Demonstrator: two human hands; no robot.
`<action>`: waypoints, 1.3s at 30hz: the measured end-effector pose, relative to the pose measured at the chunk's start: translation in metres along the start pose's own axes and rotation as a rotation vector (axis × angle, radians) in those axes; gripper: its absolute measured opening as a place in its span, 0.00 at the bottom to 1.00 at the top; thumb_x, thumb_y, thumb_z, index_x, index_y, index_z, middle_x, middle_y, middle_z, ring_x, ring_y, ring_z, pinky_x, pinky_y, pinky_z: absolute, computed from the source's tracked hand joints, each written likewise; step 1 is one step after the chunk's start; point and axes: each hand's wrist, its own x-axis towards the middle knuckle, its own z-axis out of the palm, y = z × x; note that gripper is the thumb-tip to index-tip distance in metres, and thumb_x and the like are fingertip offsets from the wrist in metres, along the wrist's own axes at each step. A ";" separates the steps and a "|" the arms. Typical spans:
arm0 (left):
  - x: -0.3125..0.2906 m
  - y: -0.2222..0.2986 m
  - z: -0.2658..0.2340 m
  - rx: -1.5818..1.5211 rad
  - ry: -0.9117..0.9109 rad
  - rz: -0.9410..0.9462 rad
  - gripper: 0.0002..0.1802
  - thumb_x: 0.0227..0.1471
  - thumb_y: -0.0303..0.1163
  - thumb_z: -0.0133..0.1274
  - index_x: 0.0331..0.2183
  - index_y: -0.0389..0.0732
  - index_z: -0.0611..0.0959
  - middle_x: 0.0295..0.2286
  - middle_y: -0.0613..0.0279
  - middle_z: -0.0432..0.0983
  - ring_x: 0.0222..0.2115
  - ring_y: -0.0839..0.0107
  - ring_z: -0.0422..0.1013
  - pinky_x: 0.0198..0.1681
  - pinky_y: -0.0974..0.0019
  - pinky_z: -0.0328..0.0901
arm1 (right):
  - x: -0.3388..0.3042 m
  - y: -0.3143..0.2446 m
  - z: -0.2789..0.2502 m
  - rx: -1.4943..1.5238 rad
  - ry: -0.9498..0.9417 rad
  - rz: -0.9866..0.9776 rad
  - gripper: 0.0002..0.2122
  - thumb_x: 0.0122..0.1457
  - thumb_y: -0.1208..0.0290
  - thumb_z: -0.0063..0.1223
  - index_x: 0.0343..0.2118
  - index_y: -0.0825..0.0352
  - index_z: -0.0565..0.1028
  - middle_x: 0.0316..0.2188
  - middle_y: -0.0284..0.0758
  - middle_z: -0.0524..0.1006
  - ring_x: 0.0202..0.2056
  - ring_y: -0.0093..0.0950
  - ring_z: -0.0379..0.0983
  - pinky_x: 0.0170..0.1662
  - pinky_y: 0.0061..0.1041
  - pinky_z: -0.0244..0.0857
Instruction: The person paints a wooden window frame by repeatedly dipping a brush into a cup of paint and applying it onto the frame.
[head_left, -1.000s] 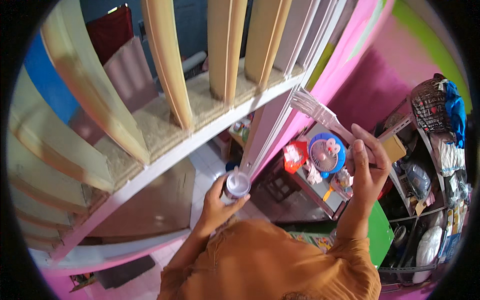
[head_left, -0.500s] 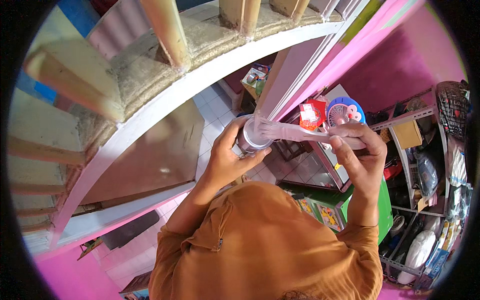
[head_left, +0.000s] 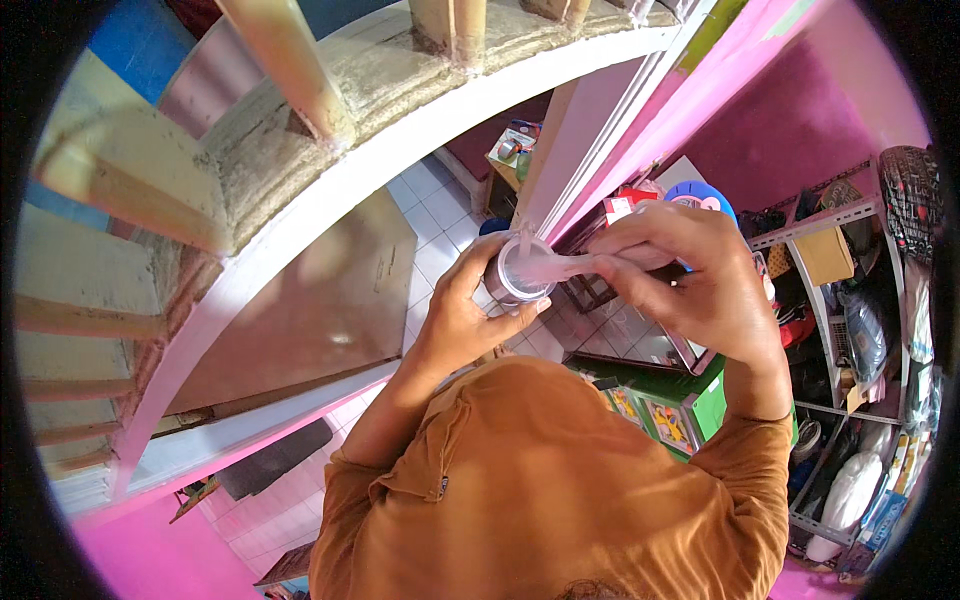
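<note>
My left hand (head_left: 462,312) is wrapped round a small white-rimmed cup (head_left: 515,297), keeping it in front of my chest with its mouth tilted up toward me. In my right hand (head_left: 680,270) is a paintbrush (head_left: 562,267), its handle pinched between thumb and fingers. The bristle end sits at the mouth of the cup and partly inside it. A whitish coating covers the brush. What lies deep in the cup is hard to make out.
A curved white ledge (head_left: 400,130) with cream balusters (head_left: 290,70) arches ahead and left. Beyond my right hand are a blue round fan (head_left: 700,190) and a pink wall (head_left: 790,120). Metal shelves (head_left: 830,320) with bags stand at right. Green drawers (head_left: 705,405) stand below.
My right hand has moved left and the brush has gone from lying across the cup's rim to dipping into its mouth. The cup in my left hand has shifted slightly right.
</note>
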 end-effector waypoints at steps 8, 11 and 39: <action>0.007 0.015 -0.004 -0.091 -0.039 -0.081 0.39 0.44 0.23 0.68 0.56 0.30 0.70 0.49 0.56 0.73 0.50 0.71 0.70 0.55 0.66 0.65 | -0.024 0.015 -0.017 0.234 0.266 0.286 0.07 0.58 0.72 0.60 0.35 0.70 0.79 0.23 0.27 0.77 0.24 0.14 0.70 0.27 0.15 0.63; 0.013 0.024 -0.004 -0.118 -0.051 -0.080 0.38 0.44 0.22 0.68 0.56 0.30 0.70 0.49 0.57 0.73 0.50 0.72 0.69 0.55 0.66 0.64 | -0.031 0.026 -0.012 0.467 0.402 0.413 0.06 0.61 0.72 0.58 0.35 0.69 0.78 0.19 0.26 0.73 0.19 0.10 0.63 0.19 0.12 0.52; 0.059 0.083 0.013 -0.280 -0.048 -0.051 0.39 0.43 0.26 0.71 0.55 0.29 0.71 0.48 0.57 0.74 0.50 0.71 0.70 0.56 0.66 0.64 | -0.052 0.025 -0.023 0.921 0.638 0.305 0.09 0.65 0.69 0.53 0.40 0.71 0.76 0.20 0.31 0.73 0.15 0.18 0.64 0.15 0.17 0.55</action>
